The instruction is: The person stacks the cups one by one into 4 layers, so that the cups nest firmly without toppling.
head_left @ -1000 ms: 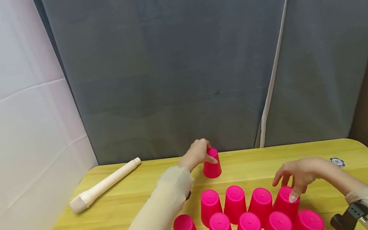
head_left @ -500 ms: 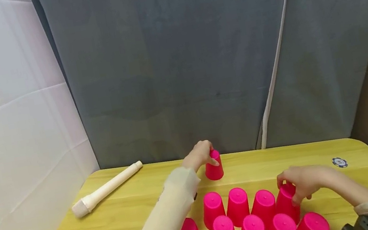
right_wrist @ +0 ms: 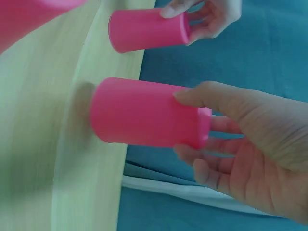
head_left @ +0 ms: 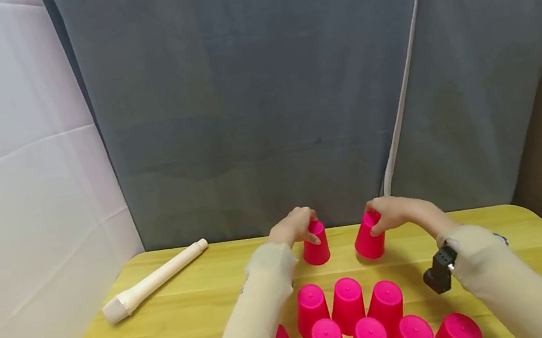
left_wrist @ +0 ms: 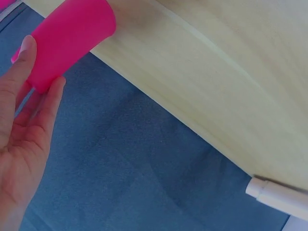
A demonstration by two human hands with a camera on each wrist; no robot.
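Two hands gripping two pink cups: left hand (head_left: pixel 293 227) curling round left cup (head_left: pixel 315 244), right hand (head_left: pixel 393 213) pinching right cup (head_left: pixel 369 238) at three o'clock, both standing upside down on table (head_left: pixel 177 318).

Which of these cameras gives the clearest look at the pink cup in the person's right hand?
The right wrist view: the pink cup fills the frame, upside down on the table, with the right hand gripping its top. The head view shows it small and far. The left wrist view shows only the other cup.
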